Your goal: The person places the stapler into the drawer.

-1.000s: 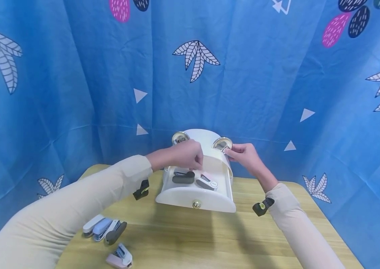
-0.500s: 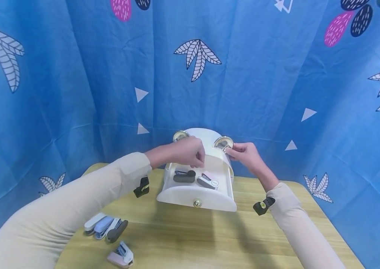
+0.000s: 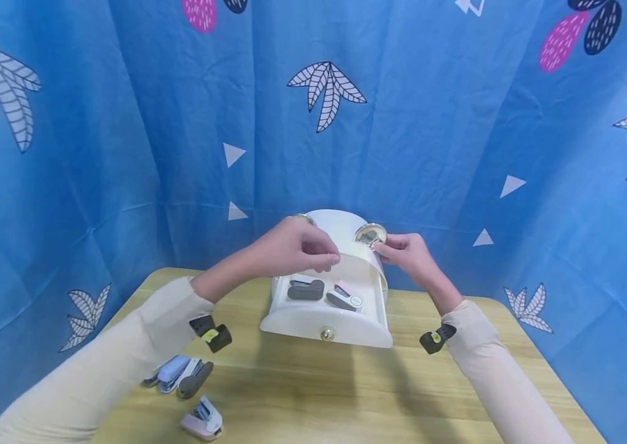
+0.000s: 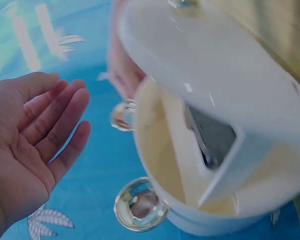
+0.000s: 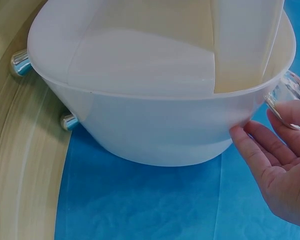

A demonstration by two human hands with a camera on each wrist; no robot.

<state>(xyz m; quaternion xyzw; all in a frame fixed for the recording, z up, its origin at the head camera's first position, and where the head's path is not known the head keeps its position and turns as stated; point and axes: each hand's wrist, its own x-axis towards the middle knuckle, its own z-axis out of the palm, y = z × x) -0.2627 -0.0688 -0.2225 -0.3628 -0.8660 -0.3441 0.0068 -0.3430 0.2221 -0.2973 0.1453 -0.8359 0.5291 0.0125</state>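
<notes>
A white rounded box (image 3: pixel 335 229) stands on the table with its drawer (image 3: pixel 299 324) pulled out. Inside lie a dark grey stapler (image 3: pixel 306 290) and a pale stapler (image 3: pixel 344 298) with a grey and pink body. My left hand (image 3: pixel 293 250) hovers above the drawer's rear part, fingers loosely bent; the left wrist view shows its palm bare. At the box's upper right, my right hand (image 3: pixel 410 256) pinches the rim of a shiny gold disc (image 3: pixel 370 233) between thumb and fingers. Its fingertips (image 5: pixel 238 131) also touch the white wall. A matching gold disc (image 4: pixel 140 204) is mostly behind my left hand in the head view.
On the table's (image 3: pixel 413 382) left side, several staplers lie close together, among them a lavender stapler (image 3: pixel 173 369) and a dark one (image 3: pixel 195 379). A pink and white stapler (image 3: pixel 203 419) lies apart, nearer the front. A blue curtain (image 3: pixel 402 135) hangs behind the table.
My left hand has risen slightly from the drawer and its fingers have loosened, while its forearm has swung left and down. The right hand keeps its hold on the gold disc.
</notes>
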